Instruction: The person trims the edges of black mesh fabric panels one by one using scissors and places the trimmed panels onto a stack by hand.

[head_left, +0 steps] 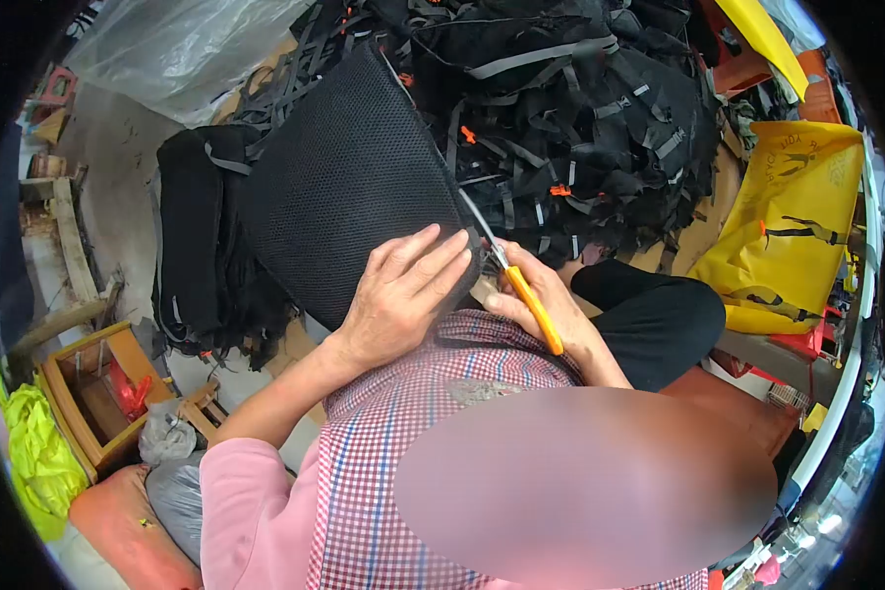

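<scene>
Fingers of the left hand (395, 307) lie extended on the lower right part of a large black mesh-fabric panel (339, 167), apparently steadying it, though the thumb is not clearly seen and I cannot tell whether it pinches from below. The panel lies just in front of the red-and-white checked cloth apron (374, 462), which probably puts its right edge within easy reach. There the right hand (558, 303) grasps an orange-handled tool with a slim metal blade (523, 292), angled alongside that edge, seemingly for close control.
</scene>
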A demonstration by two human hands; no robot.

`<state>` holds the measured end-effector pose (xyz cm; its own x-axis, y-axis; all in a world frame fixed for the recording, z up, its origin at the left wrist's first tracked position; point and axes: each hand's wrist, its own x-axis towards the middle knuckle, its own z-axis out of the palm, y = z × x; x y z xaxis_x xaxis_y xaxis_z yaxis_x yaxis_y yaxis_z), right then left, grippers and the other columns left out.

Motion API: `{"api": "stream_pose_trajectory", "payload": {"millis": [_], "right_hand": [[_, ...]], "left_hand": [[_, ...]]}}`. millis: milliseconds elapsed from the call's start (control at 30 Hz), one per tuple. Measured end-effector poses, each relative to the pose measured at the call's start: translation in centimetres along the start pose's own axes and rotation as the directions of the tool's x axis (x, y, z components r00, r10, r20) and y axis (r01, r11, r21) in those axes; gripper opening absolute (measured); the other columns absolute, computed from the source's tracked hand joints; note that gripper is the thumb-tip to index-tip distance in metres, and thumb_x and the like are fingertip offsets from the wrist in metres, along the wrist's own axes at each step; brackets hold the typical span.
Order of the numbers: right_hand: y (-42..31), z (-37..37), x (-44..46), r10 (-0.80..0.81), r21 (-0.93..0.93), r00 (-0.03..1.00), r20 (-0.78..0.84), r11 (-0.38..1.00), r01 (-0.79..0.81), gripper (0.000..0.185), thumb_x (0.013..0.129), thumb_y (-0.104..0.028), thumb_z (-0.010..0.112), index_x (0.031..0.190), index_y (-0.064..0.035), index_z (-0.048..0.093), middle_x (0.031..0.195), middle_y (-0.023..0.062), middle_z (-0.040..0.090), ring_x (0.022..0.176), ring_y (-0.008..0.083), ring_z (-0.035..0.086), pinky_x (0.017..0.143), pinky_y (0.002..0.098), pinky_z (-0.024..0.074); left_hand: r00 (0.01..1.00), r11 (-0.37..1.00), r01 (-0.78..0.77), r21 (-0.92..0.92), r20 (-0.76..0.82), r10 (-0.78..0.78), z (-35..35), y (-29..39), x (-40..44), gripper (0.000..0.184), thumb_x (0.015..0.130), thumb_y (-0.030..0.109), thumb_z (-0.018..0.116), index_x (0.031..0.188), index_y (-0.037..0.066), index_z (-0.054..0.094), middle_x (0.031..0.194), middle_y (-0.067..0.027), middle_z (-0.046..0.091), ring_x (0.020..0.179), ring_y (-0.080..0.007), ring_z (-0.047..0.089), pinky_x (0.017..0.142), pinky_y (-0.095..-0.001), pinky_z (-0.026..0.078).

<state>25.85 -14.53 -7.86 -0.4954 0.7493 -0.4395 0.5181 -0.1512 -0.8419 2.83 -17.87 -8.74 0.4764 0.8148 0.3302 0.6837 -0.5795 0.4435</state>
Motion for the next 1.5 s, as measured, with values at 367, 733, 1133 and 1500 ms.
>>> {"api": "stream_pose_trajectory", "payload": {"millis": [367,733,1133,1500], "right_hand": [[-0.4,1.7,0.7,0.024,0.158,0.997,-0.08,0.987,-0.011,0.043,0.091,-0.034,0.064,0.12,-0.0025,0.058,0.089,0.0148,0.067,0.081,0.0221,0.065,0.076,0.0335,0.0495],[-0.9,2.3,2.6,0.009,0.168,0.996,-0.09,0.986,0.006,0.041,0.096,-0.04,0.054,0.107,-0.0019,0.062,0.078,0.0134,0.063,0.072,0.02,0.061,0.067,0.0328,0.0474],[-1.2,2.3,4.3,-0.067,0.143,0.991,-0.116,0.986,0.083,0.039,0.096,-0.04,0.054,0.095,-0.0009,0.06,0.071,0.0124,0.059,0.066,0.0182,0.057,0.063,0.032,0.0462],[-1.7,2.4,5.8,-0.155,0.103,0.971,-0.179,0.979,0.175,0.037,0.095,-0.037,0.056,0.094,-0.0004,0.059,0.073,0.012,0.06,0.067,0.0193,0.056,0.063,0.0329,0.0457]], "left_hand": [[1.0,0.993,-0.013,-0.117,0.026,0.016,0.0,-0.6,0.0,0.052,0.074,0.004,0.069,0.125,-0.001,0.06,0.138,-0.0126,0.054,0.132,-0.0331,0.046,0.109,-0.0508,0.036],[1.0,0.972,-0.014,-0.233,0.001,0.015,0.1,-0.5,-0.8,0.045,0.08,0.0,0.063,0.125,-0.004,0.059,0.136,-0.0186,0.054,0.132,-0.0385,0.046,0.11,-0.0569,0.032],[1.0,0.964,-0.014,-0.264,-0.023,0.008,0.6,0.0,-1.8,0.048,0.077,-0.004,0.064,0.124,-0.002,0.06,0.136,-0.0178,0.054,0.131,-0.0371,0.047,0.11,-0.0561,0.033],[1.0,0.93,-0.009,-0.367,-0.017,0.003,1.1,0.0,-2.9,0.055,0.075,-0.006,0.067,0.129,0.002,0.058,0.139,-0.0161,0.052,0.136,-0.0355,0.04,0.114,-0.0563,0.028]]}}
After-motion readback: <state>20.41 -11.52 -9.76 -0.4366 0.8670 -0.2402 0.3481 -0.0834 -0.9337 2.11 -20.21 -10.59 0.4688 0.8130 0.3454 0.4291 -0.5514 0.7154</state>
